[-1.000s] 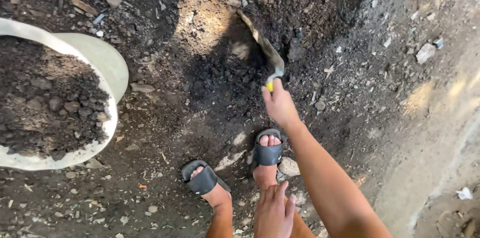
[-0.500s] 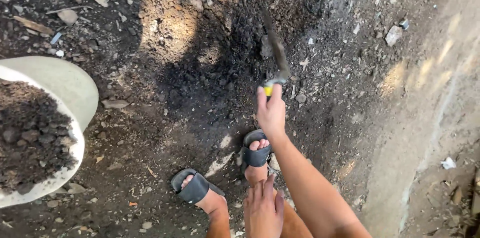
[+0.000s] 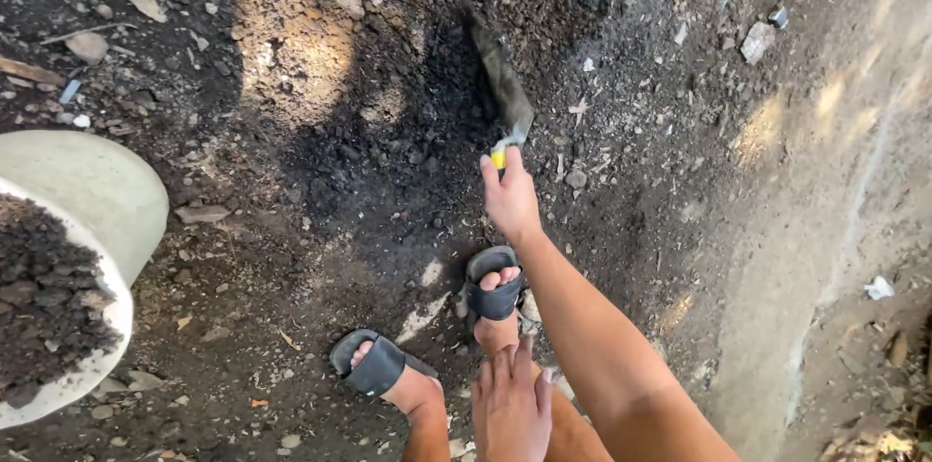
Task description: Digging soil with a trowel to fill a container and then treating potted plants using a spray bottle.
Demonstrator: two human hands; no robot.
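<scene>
Right hand is clenched around the yellow handle of a trowel, whose blade digs into the dark soil ahead of the sandalled feet. Left hand rests flat and released on the knee. A soil-filled white basin sits far left.

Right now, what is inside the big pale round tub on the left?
The pale round tub holds dark lumpy soil, piled almost to its rim. What lies under the soil, and the tub's bottom, is covered. The tub's left part is out of view.
</scene>
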